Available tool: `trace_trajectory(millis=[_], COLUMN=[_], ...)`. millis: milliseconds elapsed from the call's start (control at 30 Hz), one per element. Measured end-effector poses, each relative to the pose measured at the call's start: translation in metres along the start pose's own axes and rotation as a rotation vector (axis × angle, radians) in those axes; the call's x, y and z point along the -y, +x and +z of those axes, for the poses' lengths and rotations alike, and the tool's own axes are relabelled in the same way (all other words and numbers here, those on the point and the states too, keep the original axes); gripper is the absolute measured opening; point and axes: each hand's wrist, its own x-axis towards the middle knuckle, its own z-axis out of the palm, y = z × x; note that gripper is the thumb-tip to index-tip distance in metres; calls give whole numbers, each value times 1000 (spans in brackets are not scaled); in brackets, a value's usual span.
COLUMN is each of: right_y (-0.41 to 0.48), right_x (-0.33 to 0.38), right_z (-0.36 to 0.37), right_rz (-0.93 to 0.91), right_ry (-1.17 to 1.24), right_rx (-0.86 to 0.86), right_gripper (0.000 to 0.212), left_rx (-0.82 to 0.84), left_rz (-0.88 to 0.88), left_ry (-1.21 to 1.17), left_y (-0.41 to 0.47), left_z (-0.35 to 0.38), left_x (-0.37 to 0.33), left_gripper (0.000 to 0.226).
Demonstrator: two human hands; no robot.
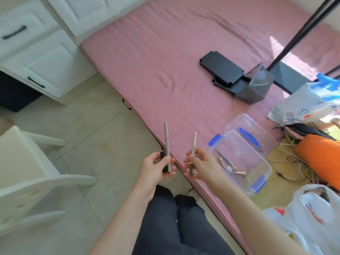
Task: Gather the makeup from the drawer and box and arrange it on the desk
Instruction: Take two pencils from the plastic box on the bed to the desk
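Observation:
My left hand (156, 167) grips a long grey makeup pencil (167, 142) held upright, with a small black item (162, 155) against its fingers. My right hand (200, 163) holds a beige makeup pen (193, 143) upright, plus other thin items lower in the grip. Both hands are over the floor at the edge of the pink bed (165, 52). To the right, a clear plastic box (241, 159) with blue clips stands open on the bed, several thin tools lying in it. Its clear lid (244, 124) lies just behind it.
A white chair (27, 172) stands at the left. White drawers (36, 57) with black handles are at the upper left. Black trays (222, 70) and a grey holder (255, 85) lie on the bed. Plastic bags (312, 214), cables and an orange item (320, 157) crowd the right.

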Motion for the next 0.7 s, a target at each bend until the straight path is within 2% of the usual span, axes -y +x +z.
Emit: trace_trajectory(millis=[200, 467, 700], right_y=[7, 16, 28], right_x=[30, 62, 89], right_z=[72, 186, 268], right_rz=[-49, -56, -32], right_ry=[-125, -198, -264], right_rx=[98, 257, 347], right_gripper=[13, 17, 17], left_rx=[-175, -223, -216], left_rz=[-25, -16, 18], left_ry=[-164, -382, -553], left_y=[3, 5, 15], left_z=[-87, -202, -273], left_x=[-28, -62, -84], left_gripper=[19, 16, 11])
